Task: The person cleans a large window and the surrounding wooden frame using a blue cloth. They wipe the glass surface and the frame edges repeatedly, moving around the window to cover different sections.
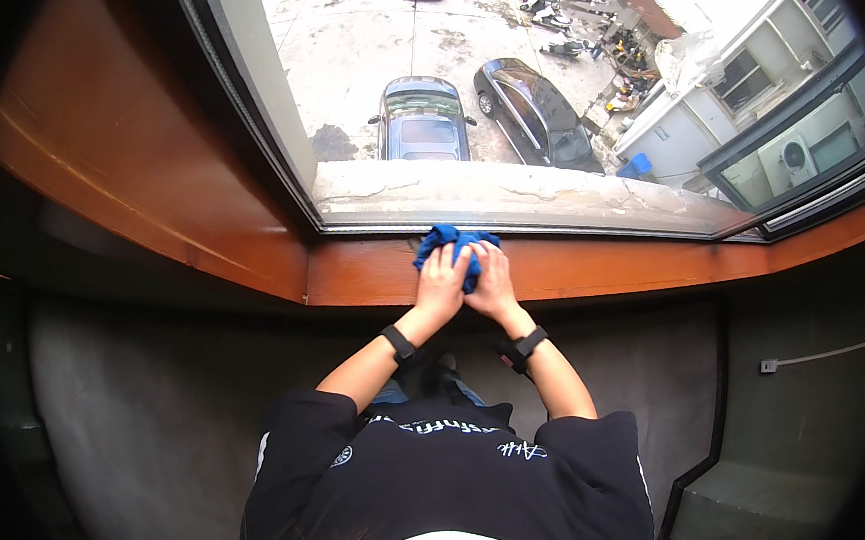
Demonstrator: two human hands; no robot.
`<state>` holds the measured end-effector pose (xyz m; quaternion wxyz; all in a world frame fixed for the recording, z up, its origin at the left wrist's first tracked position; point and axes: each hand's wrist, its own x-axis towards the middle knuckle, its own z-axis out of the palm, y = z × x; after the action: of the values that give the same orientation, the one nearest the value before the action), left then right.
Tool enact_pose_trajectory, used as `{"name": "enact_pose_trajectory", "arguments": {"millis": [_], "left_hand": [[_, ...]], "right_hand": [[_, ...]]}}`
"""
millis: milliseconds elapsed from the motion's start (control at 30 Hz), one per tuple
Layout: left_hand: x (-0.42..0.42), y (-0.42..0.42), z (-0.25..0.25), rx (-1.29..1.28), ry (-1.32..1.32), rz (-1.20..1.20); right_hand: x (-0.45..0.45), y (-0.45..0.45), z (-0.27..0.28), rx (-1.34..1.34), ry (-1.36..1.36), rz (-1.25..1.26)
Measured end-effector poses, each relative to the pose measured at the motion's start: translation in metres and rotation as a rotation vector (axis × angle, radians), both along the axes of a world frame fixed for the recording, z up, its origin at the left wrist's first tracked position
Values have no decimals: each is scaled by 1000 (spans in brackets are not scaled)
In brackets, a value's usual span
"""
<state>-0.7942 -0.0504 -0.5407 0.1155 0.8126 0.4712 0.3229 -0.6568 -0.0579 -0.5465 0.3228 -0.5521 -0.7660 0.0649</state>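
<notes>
A crumpled blue cloth lies bunched on the reddish-brown wooden windowsill, close against the bottom of the window frame. My left hand grips its left side, fingers pointing toward the glass. On the right side of the same cloth, my right hand is closed over it, and the two hands nearly touch. Part of the cloth is hidden under my fingers. Each wrist wears a black strap.
Wood panelling meets the sill at a corner on the left. An outward-opened window sash stands at the right. Outside, beyond a worn concrete ledge, are parked cars. A cable with a white plug shows at lower right.
</notes>
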Motion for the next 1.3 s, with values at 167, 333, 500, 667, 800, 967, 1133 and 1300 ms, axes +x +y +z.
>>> {"name": "enact_pose_trajectory", "arguments": {"millis": [167, 333, 500, 667, 800, 967, 1133, 1300], "left_hand": [[85, -2, -2, 50, -100, -320], [25, -14, -2, -71, -7, -126], [-69, -36, -4, -15, -55, 115], [-99, -27, 54, 81, 5, 46], [-101, -13, 148, 345, 19, 14], [-102, 2, 221, 500, 191, 106], [-99, 12, 236, 434, 257, -43], [-101, 18, 232, 518, 254, -7]], "right_hand": [[89, -46, 4, -50, 5, -228], [38, -36, 3, -9, -101, -88], [-52, -20, 11, 31, -72, 173], [-74, 1, 36, 89, -9, 220], [-62, 14, 136, 107, 44, 335], [-37, 38, 214, -59, 49, 472], [-29, 44, 234, 14, -154, 367], [-30, 31, 235, 94, -200, 168]]}}
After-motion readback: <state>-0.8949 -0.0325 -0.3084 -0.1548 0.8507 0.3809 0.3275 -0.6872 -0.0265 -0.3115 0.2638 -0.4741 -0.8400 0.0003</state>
